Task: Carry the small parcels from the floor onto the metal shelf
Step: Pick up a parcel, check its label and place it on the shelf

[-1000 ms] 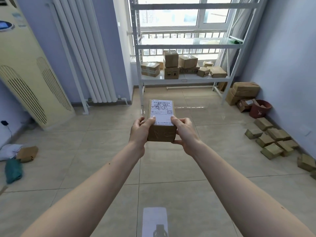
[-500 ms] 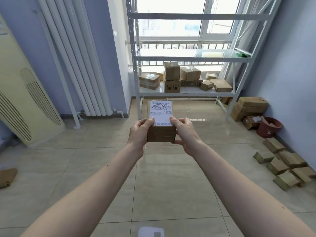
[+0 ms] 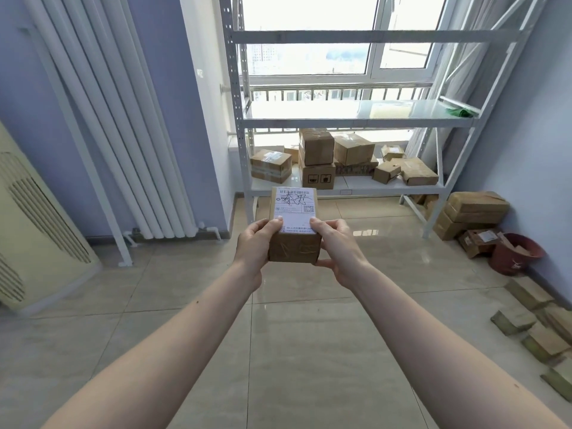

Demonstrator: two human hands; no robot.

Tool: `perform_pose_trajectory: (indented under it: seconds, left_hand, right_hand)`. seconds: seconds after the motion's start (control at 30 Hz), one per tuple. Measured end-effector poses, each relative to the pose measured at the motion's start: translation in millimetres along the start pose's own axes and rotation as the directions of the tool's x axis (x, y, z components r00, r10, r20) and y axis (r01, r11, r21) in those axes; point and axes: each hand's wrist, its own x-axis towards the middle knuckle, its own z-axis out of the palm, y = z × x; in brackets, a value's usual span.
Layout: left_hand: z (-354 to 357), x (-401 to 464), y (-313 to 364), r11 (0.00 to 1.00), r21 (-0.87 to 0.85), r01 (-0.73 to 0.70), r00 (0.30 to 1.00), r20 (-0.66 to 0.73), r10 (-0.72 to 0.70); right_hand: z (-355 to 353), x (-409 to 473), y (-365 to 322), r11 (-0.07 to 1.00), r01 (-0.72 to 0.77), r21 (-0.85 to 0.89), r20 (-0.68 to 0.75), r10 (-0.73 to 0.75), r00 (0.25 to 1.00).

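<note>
The left hand (image 3: 255,246) and the right hand (image 3: 337,250) hold 1 small box (image 3: 294,226) between them, up in the air over the floor (image 3: 309,351). Each hand grips a side, with a thumb on the white label (image 3: 295,209) on top. The shelf (image 3: 356,119) stands ahead by the window (image 3: 309,44). Its low board has many boxes (image 3: 315,159) on it. More small parcels (image 3: 532,323) lie on the floor at the right, near a red pot (image 3: 515,253).
</note>
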Motion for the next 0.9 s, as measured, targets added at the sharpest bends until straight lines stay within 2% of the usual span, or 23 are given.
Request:
perform_pose_trajectory:
  seconds: [0.43,0.9]
  left_hand:
    - [36,221,40,1.000,0.025,0.004,1.000,0.026,-0.004]
    - [85,456,100,1.000,-0.014,-0.005,1.000,-0.031,0.004]
  right_hand:
    - [28,226,-43,1.000,-0.005,0.017,-0.012,0.005,1.000]
    - [56,478,-110,0.999,-0.004,-0.044,0.037,0.005,0.999]
